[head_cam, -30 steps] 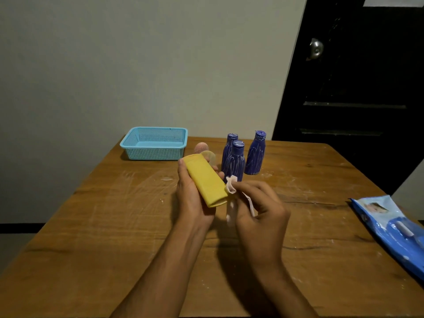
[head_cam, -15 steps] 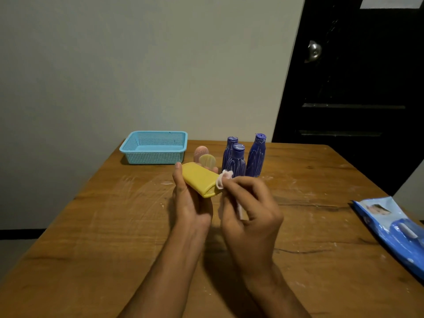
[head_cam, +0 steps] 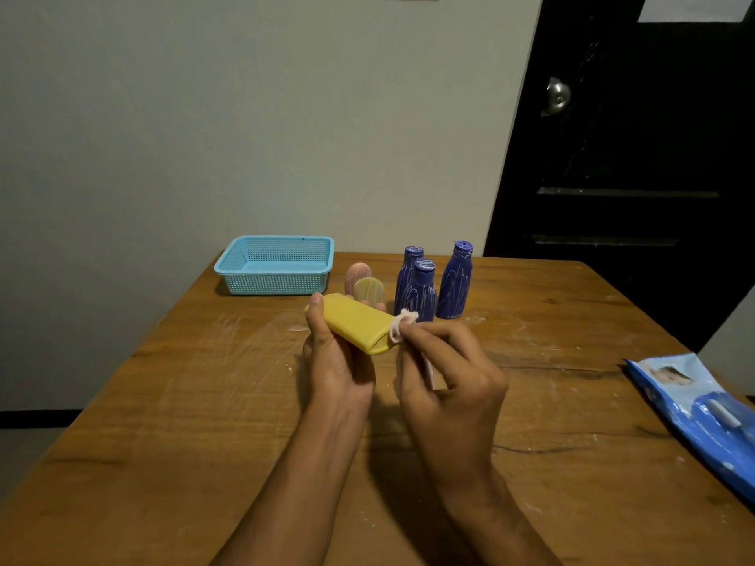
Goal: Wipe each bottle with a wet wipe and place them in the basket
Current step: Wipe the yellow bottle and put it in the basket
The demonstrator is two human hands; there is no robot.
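Yellow bottle (head_cam: 359,322), flat-sided matte plastic with rounded edges, is held tilted above the middle of the wooden table (head_cam: 163,422), one end toward the far edge, the other end low and to the right. Left hand (head_cam: 337,361) grips it from underneath: thumb up along the left face, fingers curled round the back, only their tips showing past the bottle. Right hand (head_cam: 445,373) pinches a crumpled white wet wipe (head_cam: 402,324) between thumb and fingertips, the wad pressed on the bottle's near-right end; a thin tail of wipe hangs down inside the palm.

Table top is scuffed, with pale streaks and a dark grain crack to the right.

Near the far edge: light-blue perforated plastic basket (head_cam: 274,265), rectangular, toward the far-left corner. Just right of it, a pink bottle (head_cam: 356,276) and a pale yellow bottle (head_cam: 369,290), both oval, streaked, one overlapping the other; I cannot tell if they touch. Next right, three dark blue bottles (head_cam: 421,292), tapered necks, upright, whitish streaks, clustered close.

Right edge: glossy blue wipes pack (head_cam: 702,414), soft film, lying flat, partly cut by the frame.
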